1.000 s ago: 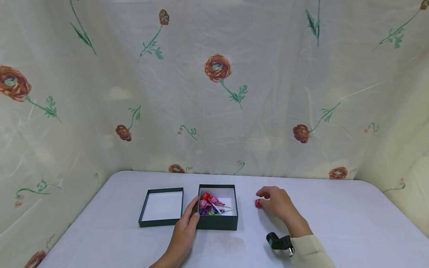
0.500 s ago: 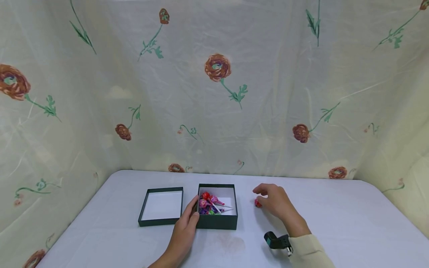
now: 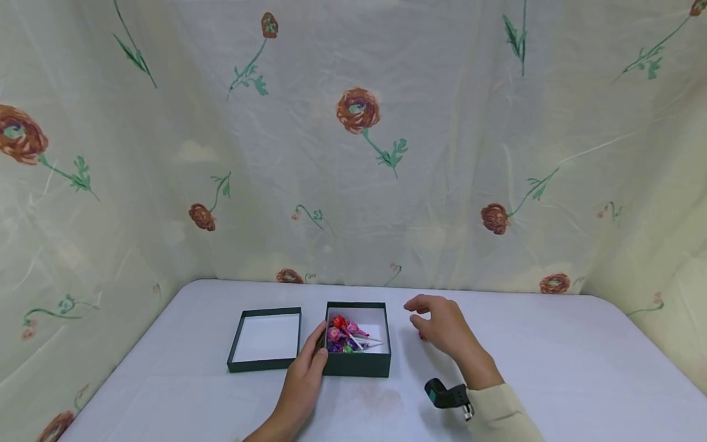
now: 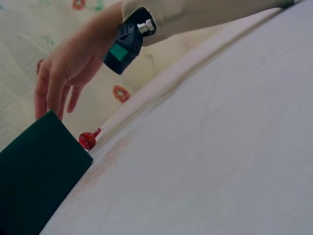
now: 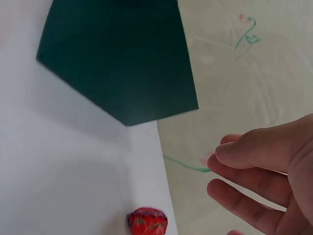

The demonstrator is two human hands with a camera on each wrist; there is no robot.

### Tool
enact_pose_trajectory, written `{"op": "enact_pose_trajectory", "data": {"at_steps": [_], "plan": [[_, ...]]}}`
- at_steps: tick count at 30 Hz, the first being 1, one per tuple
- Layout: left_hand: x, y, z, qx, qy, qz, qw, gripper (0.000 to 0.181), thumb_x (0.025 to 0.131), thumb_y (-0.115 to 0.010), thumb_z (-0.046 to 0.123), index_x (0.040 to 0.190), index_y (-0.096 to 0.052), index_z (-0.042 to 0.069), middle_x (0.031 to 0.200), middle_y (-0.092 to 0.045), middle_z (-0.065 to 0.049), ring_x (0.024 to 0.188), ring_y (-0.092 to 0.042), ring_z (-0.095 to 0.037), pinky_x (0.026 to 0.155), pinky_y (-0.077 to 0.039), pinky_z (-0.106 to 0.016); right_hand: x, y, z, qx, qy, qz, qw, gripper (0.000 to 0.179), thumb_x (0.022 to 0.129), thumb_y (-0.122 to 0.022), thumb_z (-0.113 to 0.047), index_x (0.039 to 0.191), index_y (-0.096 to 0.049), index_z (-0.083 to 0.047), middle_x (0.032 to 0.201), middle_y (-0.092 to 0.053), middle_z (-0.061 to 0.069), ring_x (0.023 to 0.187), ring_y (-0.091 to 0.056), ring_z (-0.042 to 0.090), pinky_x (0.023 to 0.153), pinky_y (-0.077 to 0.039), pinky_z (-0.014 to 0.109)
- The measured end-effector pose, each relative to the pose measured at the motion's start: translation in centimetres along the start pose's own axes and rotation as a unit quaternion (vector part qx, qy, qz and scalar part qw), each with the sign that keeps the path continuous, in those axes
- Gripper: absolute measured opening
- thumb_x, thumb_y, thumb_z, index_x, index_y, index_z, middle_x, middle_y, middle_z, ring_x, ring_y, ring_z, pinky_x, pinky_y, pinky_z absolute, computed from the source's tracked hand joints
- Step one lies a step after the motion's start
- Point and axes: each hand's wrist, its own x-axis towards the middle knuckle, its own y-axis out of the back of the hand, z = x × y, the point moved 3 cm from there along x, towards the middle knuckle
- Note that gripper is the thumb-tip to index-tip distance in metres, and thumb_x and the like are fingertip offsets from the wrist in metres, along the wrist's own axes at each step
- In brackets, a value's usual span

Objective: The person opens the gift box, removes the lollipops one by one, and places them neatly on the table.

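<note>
A dark green box (image 3: 357,366) stands open-topped on the table, with several wrapped lollipops (image 3: 342,333) heaped at the left of its white inside. My left hand (image 3: 302,373) rests against the box's left side, thumb at the front corner and fingers stretched along the wall. To the right of the box my right hand (image 3: 446,328) is raised over the table, fingers loosely bent and nothing between them. A red-wrapped lollipop (image 5: 148,223) lies on the cloth below it, mostly covered by that hand in the head view. The left wrist view shows its short red wrapper end.
The box's shallow lid (image 3: 264,367), green-rimmed and white inside, lies left of the box beside my left hand. A black wrist camera (image 3: 447,394) sticks out from the right sleeve (image 3: 502,411). Flower-print curtains (image 3: 353,202) rise behind the white-covered table.
My right hand has drawn back from the red lollipop, rising and moving left toward the box, with thumb and fingers spreading. The lollipop stays on the table. My left hand and the box keep still.
</note>
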Motion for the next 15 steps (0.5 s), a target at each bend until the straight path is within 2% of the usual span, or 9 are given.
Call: {"op": "enact_pose_trajectory", "data": {"at_steps": [2, 8, 15], "plan": [[-0.1, 0.1, -0.1, 0.002, 0.0, 0.001, 1.0, 0.048, 0.102, -0.039, 0.018, 0.15, -0.035, 0.027, 0.158, -0.025, -0.006, 0.144, -0.02, -0.032, 0.111, -0.026, -0.055, -0.1, -0.1, -0.4, 0.005, 0.002, -0.002, 1.0, 0.021, 0.088, -0.066, -0.007, 0.108, -0.072, -0.008, 0.106, -0.07, 0.01, 0.087, -0.065, 0.024, 0.065, -0.057, 0.031], [-0.2, 0.3, -0.1, 0.01, -0.005, 0.006, 0.9999, 0.048, 0.102, -0.039, 0.019, 0.15, -0.035, 0.028, 0.158, -0.026, -0.004, 0.144, -0.022, -0.03, 0.111, -0.026, -0.054, -0.1, -0.2, -1.5, -0.012, 0.03, 0.004, 0.9995, 0.019, 0.089, -0.065, -0.009, 0.108, -0.072, -0.009, 0.105, -0.071, 0.006, 0.103, -0.062, 0.028, 0.086, -0.053, 0.046], [-0.2, 0.2, -0.1, 0.006, -0.018, 0.004, 0.9998, 0.048, 0.103, -0.039, 0.02, 0.149, -0.035, 0.028, 0.158, -0.027, -0.003, 0.145, -0.021, -0.029, 0.113, -0.024, -0.053, -0.3, -0.3, -2.1, -0.001, 0.041, 0.012, 0.9991, 0.02, 0.09, -0.066, -0.011, 0.109, -0.072, -0.01, 0.105, -0.071, 0.005, 0.103, -0.062, 0.027, 0.088, -0.052, 0.047]]}}
